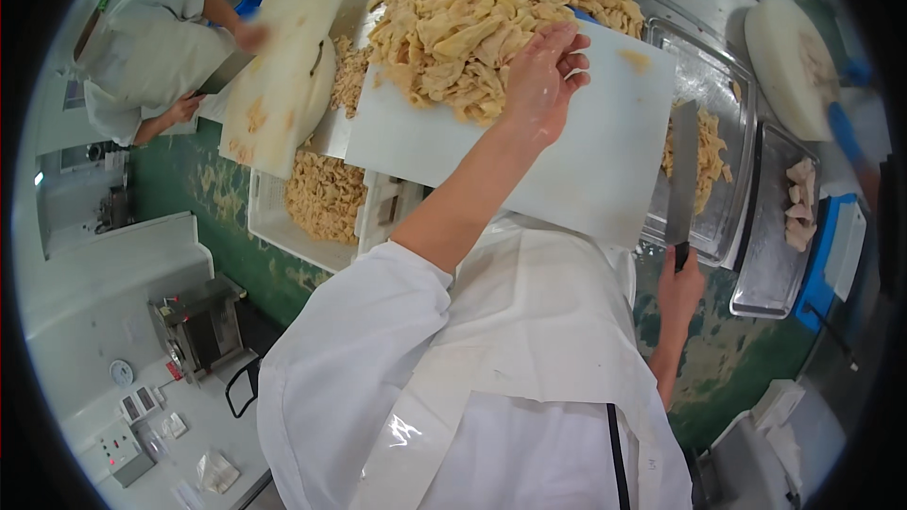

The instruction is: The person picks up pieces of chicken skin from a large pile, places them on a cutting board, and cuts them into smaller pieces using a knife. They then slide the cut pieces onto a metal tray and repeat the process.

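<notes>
My right hand point(680, 285) is wrapped round the black handle of a long knife point(682, 175), whose wide blade points up, away from me, past the right edge of the white cutting board point(576, 165). Over that board, my left hand point(543, 80) has its fingers loosely curled and apart, with nothing visible in them. It is beside a large heap of pale yellow, skin-like meat pieces point(444, 28), which covers the board's far left part. A small yellow scrap point(635, 59) lies on the board to its right.
Right of the board stands a metal tray point(742, 165) with cut pieces, then a narrower tray point(770, 269) with pinkish meat. A white crate point(283, 234) of pieces is at left. Across a stained board point(283, 66), a co-worker point(156, 57) holds a wide blade.
</notes>
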The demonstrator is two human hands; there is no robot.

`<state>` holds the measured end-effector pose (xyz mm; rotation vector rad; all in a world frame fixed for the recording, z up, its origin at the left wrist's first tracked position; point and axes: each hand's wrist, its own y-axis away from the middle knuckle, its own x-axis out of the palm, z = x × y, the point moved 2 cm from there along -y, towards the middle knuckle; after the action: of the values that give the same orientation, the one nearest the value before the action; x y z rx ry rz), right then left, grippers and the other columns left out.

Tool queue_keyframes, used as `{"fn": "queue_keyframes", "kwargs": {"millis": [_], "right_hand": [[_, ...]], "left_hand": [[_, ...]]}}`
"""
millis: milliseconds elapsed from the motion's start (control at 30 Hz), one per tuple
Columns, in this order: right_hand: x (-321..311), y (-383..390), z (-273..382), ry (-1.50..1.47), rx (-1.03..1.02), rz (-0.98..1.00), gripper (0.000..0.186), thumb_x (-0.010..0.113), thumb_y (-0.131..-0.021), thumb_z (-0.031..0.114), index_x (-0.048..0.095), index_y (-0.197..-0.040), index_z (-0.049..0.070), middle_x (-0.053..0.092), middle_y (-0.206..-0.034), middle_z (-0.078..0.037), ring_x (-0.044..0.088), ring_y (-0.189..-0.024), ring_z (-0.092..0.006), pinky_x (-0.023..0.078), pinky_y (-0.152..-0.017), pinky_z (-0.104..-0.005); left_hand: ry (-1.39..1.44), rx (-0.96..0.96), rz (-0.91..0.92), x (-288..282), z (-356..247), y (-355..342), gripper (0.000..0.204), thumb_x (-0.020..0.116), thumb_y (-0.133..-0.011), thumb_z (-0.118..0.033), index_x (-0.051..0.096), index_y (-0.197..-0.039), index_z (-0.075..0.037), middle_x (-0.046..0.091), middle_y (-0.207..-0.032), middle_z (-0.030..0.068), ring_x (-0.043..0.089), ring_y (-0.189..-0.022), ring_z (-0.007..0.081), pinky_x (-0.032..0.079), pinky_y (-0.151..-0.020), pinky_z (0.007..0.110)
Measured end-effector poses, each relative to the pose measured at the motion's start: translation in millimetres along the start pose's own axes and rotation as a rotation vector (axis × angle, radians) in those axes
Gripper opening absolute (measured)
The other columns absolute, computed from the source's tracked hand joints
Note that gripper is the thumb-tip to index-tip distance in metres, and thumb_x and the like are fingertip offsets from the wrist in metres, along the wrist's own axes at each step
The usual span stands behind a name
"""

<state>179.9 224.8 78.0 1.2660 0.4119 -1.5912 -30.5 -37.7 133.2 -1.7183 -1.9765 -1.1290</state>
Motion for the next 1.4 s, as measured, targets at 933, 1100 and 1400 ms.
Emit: {"fn": "queue_keyframes", "kwargs": {"millis": [933, 1100, 1400], "right_hand": [[20, 5, 13, -0.176, -0.041, 0.109, 0.035, 0.057, -0.097, 0.031, 0.060, -0.104, -0.003, 0.065, -0.083, -0.026, 0.061, -0.081, -0.0484, 0.047, -0.068, -0.0478], [20, 3, 15, -0.191, 0.009, 0.149, 0.036, 0.058, -0.097, 0.031, 0.059, -0.105, -0.004, 0.063, -0.080, -0.026, 0.059, -0.077, -0.0475, 0.046, -0.068, -0.0457], [23, 2, 10, -0.193, 0.004, 0.149, 0.035, 0.057, -0.097, 0.029, 0.058, -0.108, -0.004, 0.064, -0.083, -0.024, 0.060, -0.075, -0.0422, 0.047, -0.069, -0.0433]], "left_hand": [[0.618, 0.224, 0.138, -5, -96, 17, 0.029, 0.060, -0.092, -0.037, 0.058, -0.098, -0.009, 0.060, -0.094, 0.0036, 0.057, -0.089, 0.0200, 0.043, -0.085, 0.038], [0.695, 0.249, 0.177, -4, -107, 32, 0.032, 0.059, -0.092, -0.042, 0.063, -0.094, -0.011, 0.068, -0.095, 0.0054, 0.063, -0.094, 0.0223, 0.045, -0.088, 0.040], [0.729, 0.272, 0.177, -1, -112, 46, 0.034, 0.057, -0.094, -0.043, 0.062, -0.093, -0.010, 0.068, -0.094, 0.0069, 0.062, -0.093, 0.0231, 0.046, -0.087, 0.040]]}}
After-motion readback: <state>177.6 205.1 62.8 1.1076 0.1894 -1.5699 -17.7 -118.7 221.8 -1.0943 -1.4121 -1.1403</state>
